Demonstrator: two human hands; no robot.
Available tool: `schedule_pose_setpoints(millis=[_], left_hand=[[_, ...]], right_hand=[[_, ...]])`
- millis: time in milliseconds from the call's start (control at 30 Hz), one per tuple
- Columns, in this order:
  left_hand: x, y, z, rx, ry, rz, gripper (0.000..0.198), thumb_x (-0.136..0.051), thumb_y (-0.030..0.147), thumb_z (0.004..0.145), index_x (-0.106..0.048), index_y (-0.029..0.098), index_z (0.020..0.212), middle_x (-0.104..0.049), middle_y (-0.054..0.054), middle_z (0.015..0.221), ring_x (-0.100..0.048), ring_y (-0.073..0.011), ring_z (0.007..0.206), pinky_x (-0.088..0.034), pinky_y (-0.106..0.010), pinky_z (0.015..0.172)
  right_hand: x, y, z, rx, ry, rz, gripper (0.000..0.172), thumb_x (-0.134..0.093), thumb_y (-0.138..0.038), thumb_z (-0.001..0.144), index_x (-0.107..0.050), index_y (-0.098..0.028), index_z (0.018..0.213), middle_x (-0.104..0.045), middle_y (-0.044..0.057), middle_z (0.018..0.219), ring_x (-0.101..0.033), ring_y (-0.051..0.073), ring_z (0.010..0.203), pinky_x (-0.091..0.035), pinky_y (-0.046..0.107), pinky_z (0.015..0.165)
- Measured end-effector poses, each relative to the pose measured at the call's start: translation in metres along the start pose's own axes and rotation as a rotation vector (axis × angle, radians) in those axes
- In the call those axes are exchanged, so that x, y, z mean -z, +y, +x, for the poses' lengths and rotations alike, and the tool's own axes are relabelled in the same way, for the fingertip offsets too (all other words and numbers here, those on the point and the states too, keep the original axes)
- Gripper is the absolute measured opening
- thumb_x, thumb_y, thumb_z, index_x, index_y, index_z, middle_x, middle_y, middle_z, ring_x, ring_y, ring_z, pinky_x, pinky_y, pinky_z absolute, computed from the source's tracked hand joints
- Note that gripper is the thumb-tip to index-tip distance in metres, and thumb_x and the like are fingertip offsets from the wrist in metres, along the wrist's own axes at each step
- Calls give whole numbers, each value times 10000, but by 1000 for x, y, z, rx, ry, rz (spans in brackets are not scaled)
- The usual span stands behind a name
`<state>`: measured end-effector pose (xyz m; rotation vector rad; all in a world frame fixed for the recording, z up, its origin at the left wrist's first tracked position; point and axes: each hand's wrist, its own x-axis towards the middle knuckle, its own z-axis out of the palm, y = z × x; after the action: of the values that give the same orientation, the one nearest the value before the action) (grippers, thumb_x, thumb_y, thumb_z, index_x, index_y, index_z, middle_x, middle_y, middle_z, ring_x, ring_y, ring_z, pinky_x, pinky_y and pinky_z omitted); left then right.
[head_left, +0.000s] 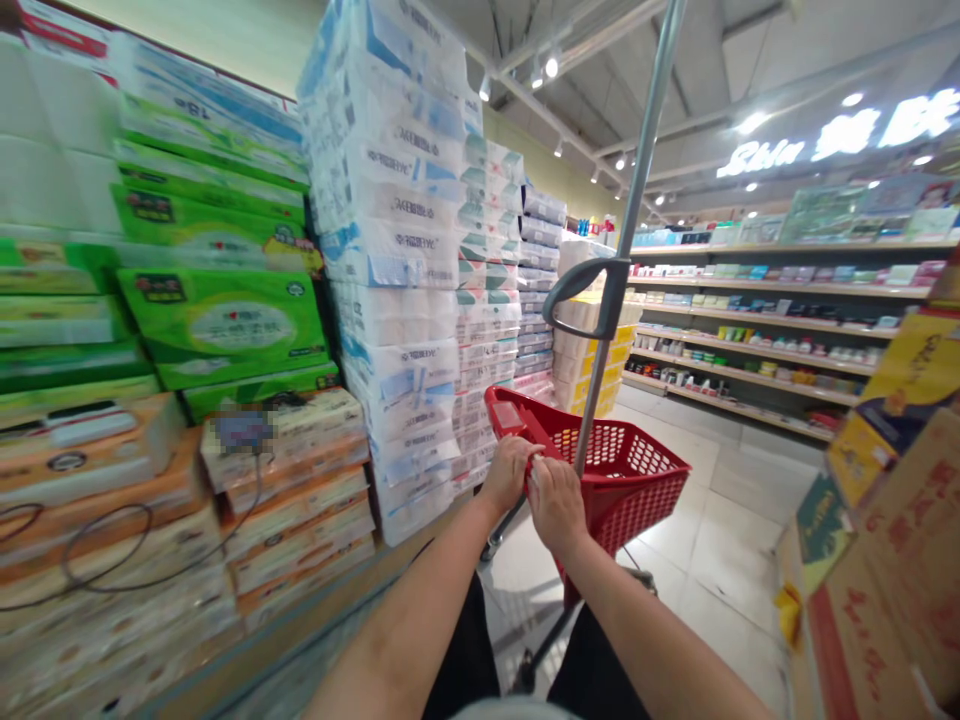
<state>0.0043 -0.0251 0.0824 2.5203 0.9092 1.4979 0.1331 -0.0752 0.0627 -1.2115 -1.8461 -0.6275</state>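
A red shopping cart [637, 500] with a perforated basket stands in front of me, angled to the right. Both hands rest on its red handle: my left hand [510, 472] is wrapped over the bar, and my right hand [556, 505] grips close beside it. Their fingertips nearly meet. From the cart a tall metal pole [649, 130] rises, with a grey loop grip [585, 300] partway up. No goods show in the visible part of the basket.
Stacked white tissue packs [405, 300] tower on the left, beside green packs [225, 325] and orange-and-white packs [292, 450] with a cable across them. Cardboard boxes [892, 560] line the right. Shelves [750, 290] of small goods stand beyond the tiled floor [720, 575].
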Motion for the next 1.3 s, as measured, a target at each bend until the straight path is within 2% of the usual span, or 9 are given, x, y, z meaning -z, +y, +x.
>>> schedule_pose_setpoints(millis=[67, 267, 467, 533, 700, 767, 933, 1167, 1300], left_hand=[[0, 0, 0, 5, -6, 6, 510, -161, 330, 993, -645, 200, 1085, -661, -71, 986, -548, -193, 975, -373, -429, 992], [-2, 3, 3, 67, 30, -6, 548, -133, 348, 991, -652, 196, 907, -653, -79, 905, -545, -197, 901, -400, -419, 949], [-1, 2, 2, -5, -19, 32, 482, -187, 300, 983, -643, 203, 1107, -667, -74, 990, -555, -201, 982, -372, -439, 990], [-1, 2, 3, -8, -17, 33, 481, -192, 302, 983, -647, 197, 1100, -668, -77, 982, -556, -204, 974, -378, -438, 982], [-3, 4, 6, 51, 1, 4, 532, -156, 319, 990, -673, 193, 963, -666, -88, 921, -559, -205, 916, -401, -426, 947], [-4, 5, 5, 61, -5, 0, 538, -148, 310, 989, -674, 197, 982, -666, -89, 932, -563, -206, 930, -396, -432, 960], [-4, 3, 4, 27, -25, 21, 490, -180, 261, 980, -653, 211, 1094, -664, -71, 993, -560, -201, 981, -376, -443, 995], [-6, 5, 6, 89, -1, -12, 500, -173, 319, 997, -660, 207, 982, -663, -62, 995, -554, -183, 979, -356, -417, 1024], [-4, 8, 4, 74, -15, -16, 512, -159, 306, 1000, -661, 213, 1042, -663, -59, 1048, -547, -180, 1045, -334, -425, 1053]], right_hand=[[1, 1, -2, 7, 15, -5, 316, -380, -278, 956, -566, -124, 1160, -611, 152, 1091, -523, 250, 1044, -397, 420, 919], [17, -1, 43, -183, -405, -36, 389, -308, -293, 977, -649, -173, 833, -661, 89, 797, -604, 207, 772, -438, 335, 737], [-1, 6, -4, 18, 32, 8, 321, -371, -258, 954, -560, -120, 1174, -610, 156, 1104, -520, 248, 1073, -400, 419, 929], [0, 6, -1, -5, -6, -1, 310, -361, -272, 960, -575, -126, 1130, -621, 146, 1061, -535, 245, 1042, -408, 411, 910], [15, 3, 40, -195, -385, -53, 375, -300, -277, 980, -636, -157, 866, -657, 97, 792, -609, 206, 786, -441, 337, 755], [12, 4, 32, -162, -316, -39, 344, -325, -271, 973, -641, -147, 914, -660, 107, 836, -604, 209, 825, -443, 344, 788], [-2, 14, -13, 45, 73, 30, 338, -389, -231, 945, -518, -131, 1241, -584, 153, 1170, -496, 236, 1122, -388, 429, 966], [16, 8, 38, -184, -335, -72, 347, -327, -279, 973, -636, -166, 862, -660, 89, 794, -596, 210, 781, -437, 338, 761], [5, 10, 9, -79, -117, -2, 306, -358, -279, 967, -617, -137, 1047, -652, 121, 979, -569, 226, 961, -418, 369, 886]])
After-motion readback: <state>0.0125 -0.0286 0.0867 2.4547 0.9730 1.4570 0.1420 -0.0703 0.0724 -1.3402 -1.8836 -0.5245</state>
